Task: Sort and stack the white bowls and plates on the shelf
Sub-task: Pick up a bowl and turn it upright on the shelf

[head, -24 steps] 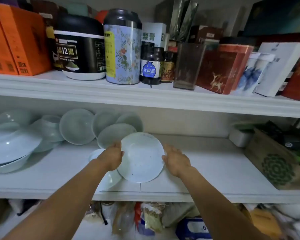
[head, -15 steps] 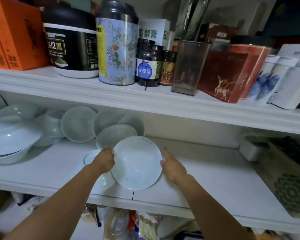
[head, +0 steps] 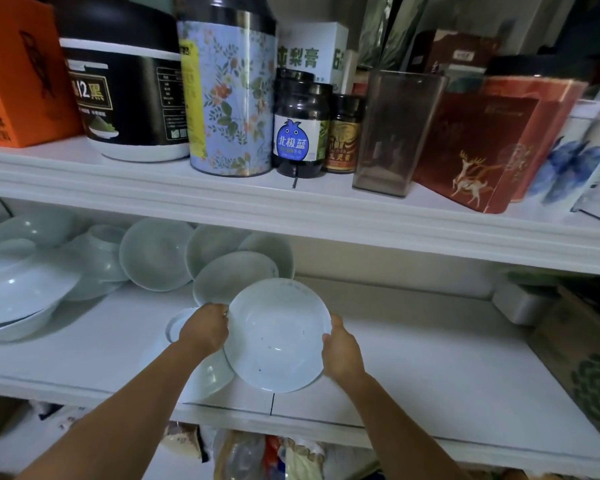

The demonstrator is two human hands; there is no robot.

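The left hand [head: 207,329] grips the left rim of a white bowl [head: 278,336] with its fingers curled over the edge. The right hand [head: 342,351] clamps the opposite rim, its fingers hidden behind. The bowl hangs between them over the near middle of the shelf [head: 413,358], tipped so its inside faces the camera. I cannot tell whether its near edge touches the shelf.

At far left a stack [head: 18,292] of wide plates lies flat. Right of it, leaning bowls [head: 156,254] stand on edge against the far wall, the nearest of them just behind the held bowl. A plate [head: 215,375] lies flat on the shelf, partly under the bowl's left side and the left arm. At far right stands a box [head: 586,368].

The step in hand looks like placing this bowl with its own kind. To do it well, keep the two-sided grip, since glazed ware is likely slippery, and bring the bowl level before lowering it. Raise it clear of the plate so the rims do not knock. Keep its far rim off the leaning bowls, because a nudge could probably set them sliding. Match it by width and depth before nesting it, then set it down base first, with both hands letting go together.
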